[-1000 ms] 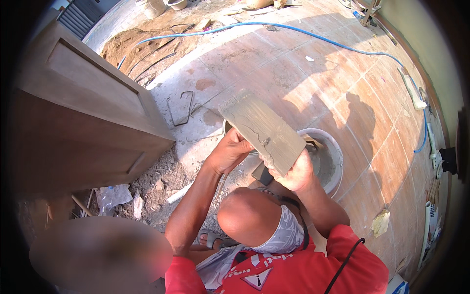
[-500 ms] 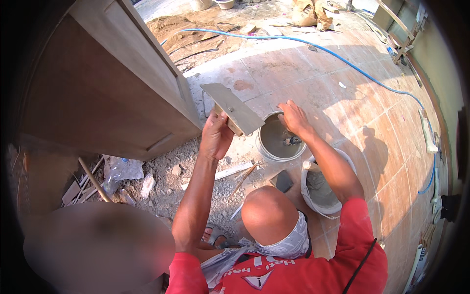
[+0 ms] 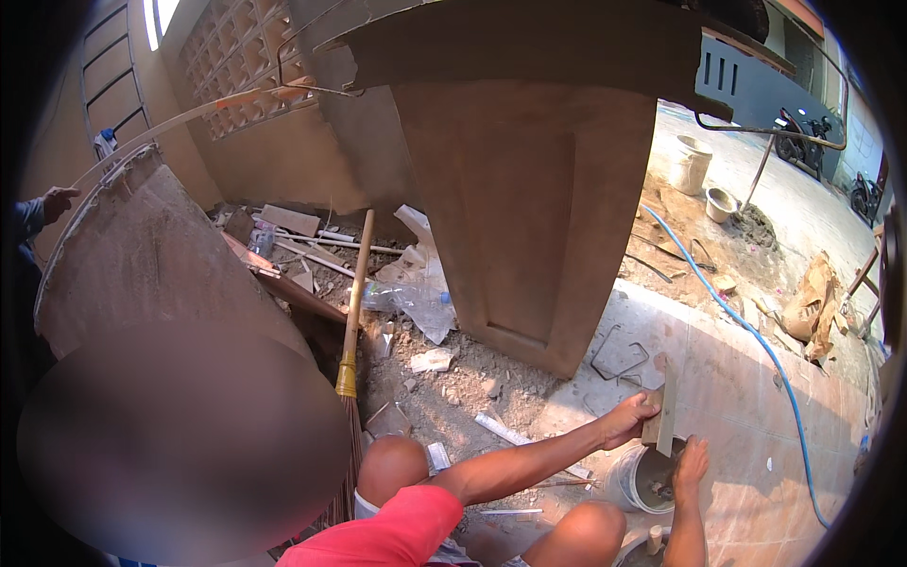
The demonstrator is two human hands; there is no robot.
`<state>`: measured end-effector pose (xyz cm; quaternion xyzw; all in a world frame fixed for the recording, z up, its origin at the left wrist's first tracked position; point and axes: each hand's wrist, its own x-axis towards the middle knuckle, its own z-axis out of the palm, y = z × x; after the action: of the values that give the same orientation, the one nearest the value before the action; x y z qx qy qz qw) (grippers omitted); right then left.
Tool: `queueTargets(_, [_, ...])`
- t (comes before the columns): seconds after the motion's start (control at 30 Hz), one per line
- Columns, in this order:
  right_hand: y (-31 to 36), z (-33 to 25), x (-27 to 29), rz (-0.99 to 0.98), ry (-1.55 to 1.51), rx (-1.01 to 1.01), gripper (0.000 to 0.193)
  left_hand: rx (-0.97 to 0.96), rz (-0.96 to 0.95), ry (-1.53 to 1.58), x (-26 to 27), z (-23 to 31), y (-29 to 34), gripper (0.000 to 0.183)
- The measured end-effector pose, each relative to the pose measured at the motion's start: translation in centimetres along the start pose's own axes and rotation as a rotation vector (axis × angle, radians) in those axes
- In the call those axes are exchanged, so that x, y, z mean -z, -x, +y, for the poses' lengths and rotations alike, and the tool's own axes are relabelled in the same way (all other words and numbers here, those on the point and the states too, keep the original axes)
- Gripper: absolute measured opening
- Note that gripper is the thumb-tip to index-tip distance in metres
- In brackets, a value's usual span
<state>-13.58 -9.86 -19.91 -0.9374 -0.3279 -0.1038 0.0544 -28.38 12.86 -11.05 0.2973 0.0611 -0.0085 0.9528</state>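
Note:
My left hand (image 3: 626, 422) is closed round the wooden handle of a plastering float (image 3: 668, 406), whose flat plate stands nearly upright. Just beside its lower edge is my right hand (image 3: 693, 461), fingers curled; whatever they hold, if anything, is hidden. Both hands are above a pale bucket (image 3: 619, 484) with grey liquid and a dark object inside. Partly cut off at the lower edge is a second bucket (image 3: 631, 551), from which a light rounded handle (image 3: 654, 539) sticks up.
A brown panelled slab (image 3: 515, 217) stands ahead, with rubble (image 3: 472, 378) at its foot. A broom (image 3: 354, 312) leans left of it. A blue hose (image 3: 756, 331) crosses the tiles. Another person's hand (image 3: 59, 203) shows at far left, by a curved grey panel (image 3: 142, 255).
My view has swung left, so the hands and bucket appear lower right. The float has turned from slanting to nearly upright, and my right hand is closer to it.

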Motion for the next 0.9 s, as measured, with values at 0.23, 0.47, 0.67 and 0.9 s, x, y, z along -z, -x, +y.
queueTargets(0.23, [-0.4, -3.0, 1.2, -0.071, -0.032, -0.020, 0.040, -0.048, 0.043, -0.017, -0.6, 0.7, 0.2, 0.044])
queueTargets(0.47, [-1.0, -3.2, 2.1, -0.098, -0.063, -0.154, 0.031, -0.092, 0.078, -0.030, -0.7, 2.3, 1.0, 0.038])
queueTargets(0.67, [0.6, -0.7, 3.7, -0.060, -0.456, -0.150, 0.033, -0.062, 0.116, -0.012, -0.4, 1.3, 1.0, 0.038])
queueTargets(0.9, [1.4, 0.1, 6.6, -0.439, -0.259, -0.032, 0.019, -0.059, 0.117, -0.007, 0.0, 1.1, 1.2, 0.036])
